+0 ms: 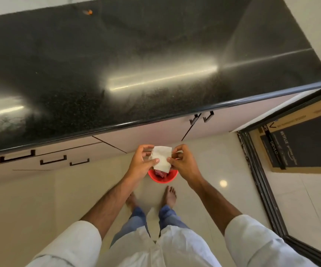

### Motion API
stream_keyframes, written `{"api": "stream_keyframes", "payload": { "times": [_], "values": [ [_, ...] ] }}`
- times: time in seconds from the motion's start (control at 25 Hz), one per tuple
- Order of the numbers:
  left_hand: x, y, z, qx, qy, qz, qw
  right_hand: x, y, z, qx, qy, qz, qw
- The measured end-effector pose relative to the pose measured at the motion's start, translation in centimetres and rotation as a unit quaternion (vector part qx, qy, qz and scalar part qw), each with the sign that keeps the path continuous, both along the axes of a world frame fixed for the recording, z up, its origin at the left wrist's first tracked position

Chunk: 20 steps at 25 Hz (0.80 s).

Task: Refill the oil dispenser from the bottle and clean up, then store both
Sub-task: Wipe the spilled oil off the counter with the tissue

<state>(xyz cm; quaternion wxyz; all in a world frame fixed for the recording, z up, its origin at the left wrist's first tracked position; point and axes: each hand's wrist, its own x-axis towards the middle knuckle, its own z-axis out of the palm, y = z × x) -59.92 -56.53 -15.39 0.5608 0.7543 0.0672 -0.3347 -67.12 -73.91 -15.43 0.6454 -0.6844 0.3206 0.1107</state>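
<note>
White paper tissue (pixel 160 158), folded flat, held up in the air between both hands, directly above a red bin (pixel 162 177) on the floor. Left hand (pixel 143 162) pinches its left edge, thumb on the front face and fingers curled behind. Right hand (pixel 182 160) pinches the right edge the same way. Tissue's long axis runs roughly away from the person, tilted a bit; both hands equally near, one per side. Bin sits straight below the grip, partly hidden by tissue and hands, something pinkish already inside. Judgement: cleanup step, tissue about to be dropped; letting go should land it in the bin, since it hangs over the opening. Oil dispenser and bottle not in view. Black granite counter (pixel 117 64) beyond, pale cabinet drawers (pixel 59 160) under it, bare feet (pixel 170 196) on cream floor tiles just behind the bin. Cardboard box (pixel 300 139) leans at right, well apart.
</note>
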Motion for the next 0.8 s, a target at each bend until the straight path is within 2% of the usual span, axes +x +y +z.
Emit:
{"api": "stream_keyframes", "payload": {
  "times": [0.16,0.28,0.48,0.52,0.6,0.68,0.72,0.8],
  "values": [
    [-1.4,0.2,-6.0,0.007,0.005,-0.055,0.998,-1.5,0.2,-6.3,0.061,0.040,-0.028,0.997],
    [-2.6,0.1,-9.7,0.017,-0.001,-0.070,0.997,-2.9,0.3,-10.5,0.084,0.076,-0.005,0.994],
    [-2.9,0.2,-16.9,0.093,-0.086,-0.180,0.975,-3.3,0.6,-18.8,-0.017,0.135,0.048,0.990],
    [-2.7,0.1,-18.4,0.116,-0.089,-0.181,0.973,-3.2,0.5,-20.2,-0.022,0.147,0.025,0.989],
    [-2.4,-0.3,-21.4,0.144,-0.081,-0.161,0.973,-2.9,0.4,-22.5,0.027,0.158,-0.044,0.986],
    [-2.2,-0.8,-24.6,0.135,-0.035,-0.128,0.982,-2.3,0.5,-24.3,0.123,0.152,-0.099,0.976],
    [-2.1,-1.0,-25.8,0.116,0.017,-0.103,0.988,-2.0,0.6,-25.1,0.151,0.159,-0.121,0.968],
    [-2.2,-1.4,-28.0,0.082,0.111,-0.045,0.989,-1.5,0.9,-27.3,0.132,0.175,-0.142,0.965]
  ]
}}
